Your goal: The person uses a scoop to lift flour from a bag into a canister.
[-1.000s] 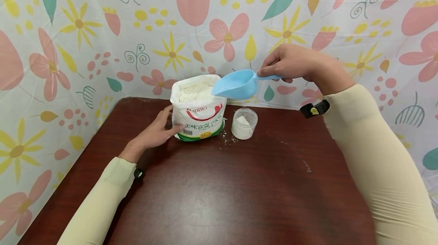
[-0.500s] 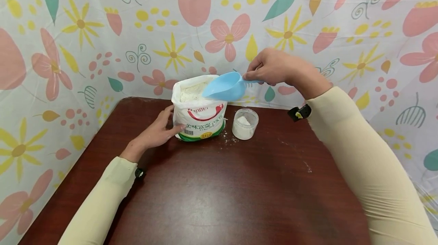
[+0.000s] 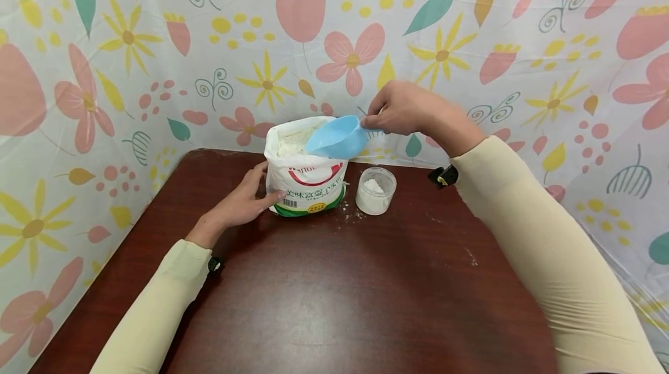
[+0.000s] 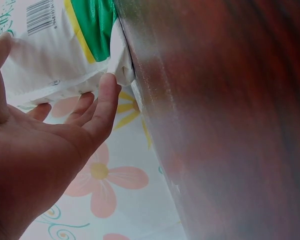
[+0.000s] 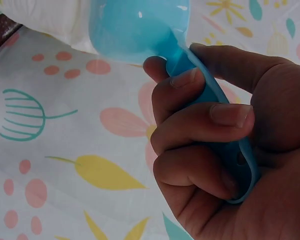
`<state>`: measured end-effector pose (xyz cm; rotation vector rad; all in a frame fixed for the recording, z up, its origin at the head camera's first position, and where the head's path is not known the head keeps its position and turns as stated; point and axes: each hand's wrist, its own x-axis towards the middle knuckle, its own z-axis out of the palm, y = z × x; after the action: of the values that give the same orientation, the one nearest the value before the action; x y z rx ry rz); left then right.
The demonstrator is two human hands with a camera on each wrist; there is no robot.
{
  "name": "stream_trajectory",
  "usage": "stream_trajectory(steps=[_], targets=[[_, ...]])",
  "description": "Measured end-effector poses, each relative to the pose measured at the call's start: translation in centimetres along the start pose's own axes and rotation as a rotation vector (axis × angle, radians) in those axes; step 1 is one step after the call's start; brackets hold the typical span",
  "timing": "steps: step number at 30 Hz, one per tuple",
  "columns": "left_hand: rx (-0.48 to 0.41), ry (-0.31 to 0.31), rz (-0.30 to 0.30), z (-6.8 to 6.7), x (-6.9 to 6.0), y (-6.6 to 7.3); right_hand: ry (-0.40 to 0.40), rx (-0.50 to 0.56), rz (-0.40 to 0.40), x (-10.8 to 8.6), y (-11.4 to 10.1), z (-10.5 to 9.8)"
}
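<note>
A white flour bag (image 3: 305,179), open at the top with flour showing inside, stands upright near the table's back edge. My left hand (image 3: 243,197) rests against its left side, thumb on the front and relaxed fingers along the side in the left wrist view; some fingertips are hidden. In my right hand (image 3: 402,110) is a light blue scoop (image 3: 338,137), its handle gripped by curled fingers (image 5: 205,120) in the right wrist view. The scoop tilts down leftward, its front over the bag's mouth. Right of the bag stands a clear jar (image 3: 376,191), partly filled with flour.
Spilled flour (image 3: 349,215) speckles the dark wooden table (image 3: 334,292) between bag and jar, with fainter traces farther right. A flower-printed cloth (image 3: 355,25) hangs close behind the table and on its left side.
My right hand has moved left and slightly down, bringing the scoop farther over the bag's opening. My left hand stays at the bag's side; bag and jar keep their places.
</note>
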<state>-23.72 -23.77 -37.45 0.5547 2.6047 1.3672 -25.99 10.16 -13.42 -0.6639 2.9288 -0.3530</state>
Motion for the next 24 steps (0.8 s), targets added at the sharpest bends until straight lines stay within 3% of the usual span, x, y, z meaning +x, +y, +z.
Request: stream_trajectory(steps=[16, 24], targets=[[0.013, 0.009, -0.007, 0.2, 0.1, -0.2, -0.016, -0.067, 0.072, 0.4, -1.4, 0.8], [0.01, 0.008, 0.002, 0.1, 0.2, -0.1, -0.04, -0.111, 0.035, 0.9, -2.8, 0.6]])
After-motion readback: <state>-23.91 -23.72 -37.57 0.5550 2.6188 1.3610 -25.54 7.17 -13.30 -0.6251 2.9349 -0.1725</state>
